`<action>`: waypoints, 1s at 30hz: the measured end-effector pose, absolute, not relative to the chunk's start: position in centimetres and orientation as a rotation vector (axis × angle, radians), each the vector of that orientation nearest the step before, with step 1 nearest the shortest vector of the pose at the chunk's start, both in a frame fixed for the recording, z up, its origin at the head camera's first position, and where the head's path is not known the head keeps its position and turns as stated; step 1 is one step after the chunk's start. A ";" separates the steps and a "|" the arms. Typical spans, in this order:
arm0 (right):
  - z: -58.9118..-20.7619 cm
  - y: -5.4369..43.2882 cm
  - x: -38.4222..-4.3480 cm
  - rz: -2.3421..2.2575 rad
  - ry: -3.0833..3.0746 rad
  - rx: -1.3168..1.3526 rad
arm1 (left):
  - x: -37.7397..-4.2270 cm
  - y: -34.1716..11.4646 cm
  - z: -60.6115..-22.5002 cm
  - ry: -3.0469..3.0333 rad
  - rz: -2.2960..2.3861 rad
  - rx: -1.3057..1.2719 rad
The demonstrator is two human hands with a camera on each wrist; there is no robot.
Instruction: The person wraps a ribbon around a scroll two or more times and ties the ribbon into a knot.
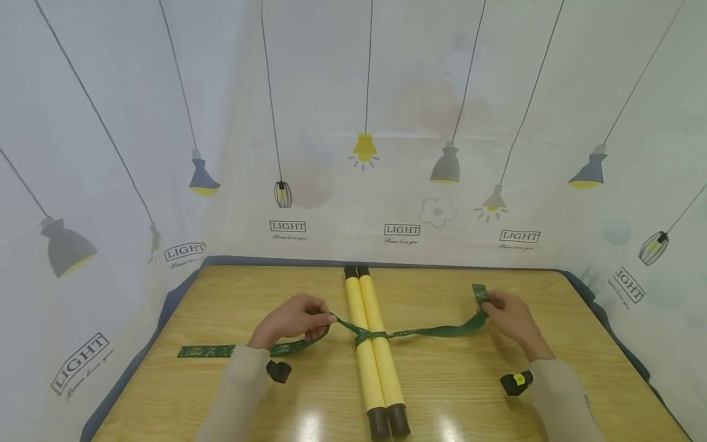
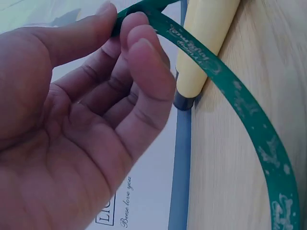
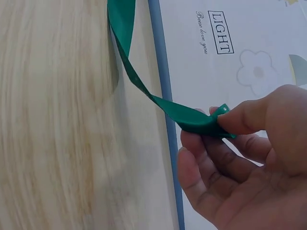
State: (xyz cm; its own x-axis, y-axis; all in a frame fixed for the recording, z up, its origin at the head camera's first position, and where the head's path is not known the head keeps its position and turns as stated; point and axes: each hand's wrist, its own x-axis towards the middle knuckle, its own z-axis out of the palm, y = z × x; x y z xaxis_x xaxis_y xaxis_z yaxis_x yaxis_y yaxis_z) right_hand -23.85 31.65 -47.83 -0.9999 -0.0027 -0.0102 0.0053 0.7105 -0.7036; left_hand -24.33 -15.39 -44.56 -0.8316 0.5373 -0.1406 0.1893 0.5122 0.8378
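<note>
Two yellow rods (image 1: 367, 362) with dark end caps lie side by side on the table, pointing away from me. A green printed ribbon (image 1: 436, 332) is looped around both near their middle, crossing over the left rod. To the left of the rods, my left hand (image 1: 298, 318) pinches one side of the ribbon between thumb and index finger; its tail (image 1: 204, 351) trails left along the table. Off to the right, my right hand (image 1: 510, 316) pinches the other side close to its end, as the right wrist view shows. Both stretches run out from the rods.
The wooden table (image 1: 453, 393) has a blue-grey border along its back and sides. A white curtain (image 1: 331, 202) printed with lamps surrounds it. Black wrist cameras sit by the left cuff (image 1: 278, 371) and the right cuff (image 1: 516, 383).
</note>
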 end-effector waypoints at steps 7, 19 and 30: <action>-47.5 30.5 -24.5 -1.199 2.934 -0.057 | -24.3 -14.0 -44.6 2.378 1.300 0.660; -47.4 27.3 -25.8 -1.212 2.928 -0.204 | -23.8 -12.0 -44.6 2.346 1.404 0.675; -47.1 24.3 -26.7 -1.163 2.911 -0.335 | -23.6 -10.9 -44.7 2.342 1.441 0.667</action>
